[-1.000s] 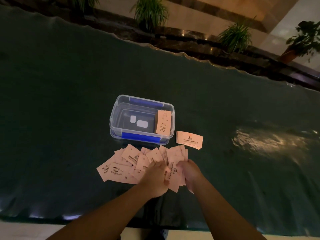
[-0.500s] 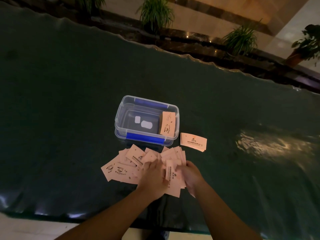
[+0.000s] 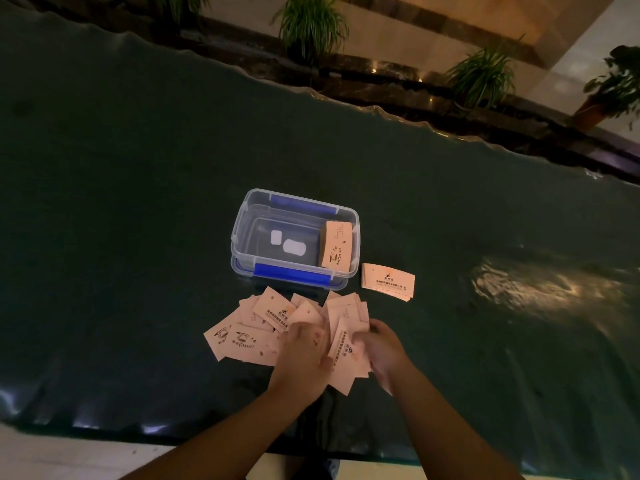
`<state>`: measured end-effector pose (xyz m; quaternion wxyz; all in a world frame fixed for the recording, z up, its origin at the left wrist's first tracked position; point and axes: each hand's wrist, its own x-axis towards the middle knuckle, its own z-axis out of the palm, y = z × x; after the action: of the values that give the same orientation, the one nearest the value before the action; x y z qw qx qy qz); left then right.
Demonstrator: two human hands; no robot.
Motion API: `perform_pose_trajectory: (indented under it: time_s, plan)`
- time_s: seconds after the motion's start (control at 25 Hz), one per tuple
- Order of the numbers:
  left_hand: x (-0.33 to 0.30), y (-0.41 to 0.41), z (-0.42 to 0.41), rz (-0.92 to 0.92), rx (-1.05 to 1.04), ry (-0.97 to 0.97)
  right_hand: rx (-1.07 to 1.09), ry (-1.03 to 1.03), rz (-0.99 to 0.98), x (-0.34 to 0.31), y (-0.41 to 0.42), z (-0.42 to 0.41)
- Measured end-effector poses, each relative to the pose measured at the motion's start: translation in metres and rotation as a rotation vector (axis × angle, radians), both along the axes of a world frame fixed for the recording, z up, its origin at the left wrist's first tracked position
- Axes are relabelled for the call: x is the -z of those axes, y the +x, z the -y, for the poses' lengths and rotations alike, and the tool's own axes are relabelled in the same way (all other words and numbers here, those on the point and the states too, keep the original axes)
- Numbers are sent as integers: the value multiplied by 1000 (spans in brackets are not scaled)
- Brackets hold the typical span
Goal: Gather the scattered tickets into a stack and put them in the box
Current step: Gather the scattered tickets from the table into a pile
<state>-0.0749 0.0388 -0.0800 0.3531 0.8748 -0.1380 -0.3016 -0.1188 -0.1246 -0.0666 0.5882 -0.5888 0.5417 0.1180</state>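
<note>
Several pale pink tickets lie fanned out on the dark table, just in front of a clear plastic box with blue clips. My left hand rests on the middle of the pile, fingers curled over some tickets. My right hand grips the right part of the pile, a bunch of tickets standing up between both hands. A stack of tickets leans inside the box at its right end. A small neat stack lies on the table right of the box.
The dark green table stretches wide to both sides; its near edge runs just below my forearms. Two white labels show on the box floor. Potted plants stand on a ledge beyond the table's far edge.
Both hands have drawn the right part of the pile closer together. The bunch between them now stands more upright. The box and the side stack have not moved.
</note>
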Motion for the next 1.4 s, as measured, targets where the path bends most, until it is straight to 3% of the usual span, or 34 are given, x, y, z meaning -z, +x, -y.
perform_pose_trajectory:
  time_s: [0.12,0.32,0.6,0.76,1.12,1.28,1.4]
  plan:
    - [1,7,-16,-31,-154,20,-116,-52,-6,-3,6,-2]
    - [0,9,-12,-146,-20,-86,-213,-95,-17,-6,13,-11]
    - [4,-1,16,-95,69,12,55,-80,-1,5,3,-11]
    - [1,6,24,-142,101,-29,158,-28,-5,5,4,-5]
    - [-7,7,26,-173,180,-12,155,89,-48,11,1,-6]
    - [-4,13,-4,-24,37,43,161,158,42,10,-7,-6]
    - [-3,18,-20,-30,7,130,152,212,77,9,-7,-12]
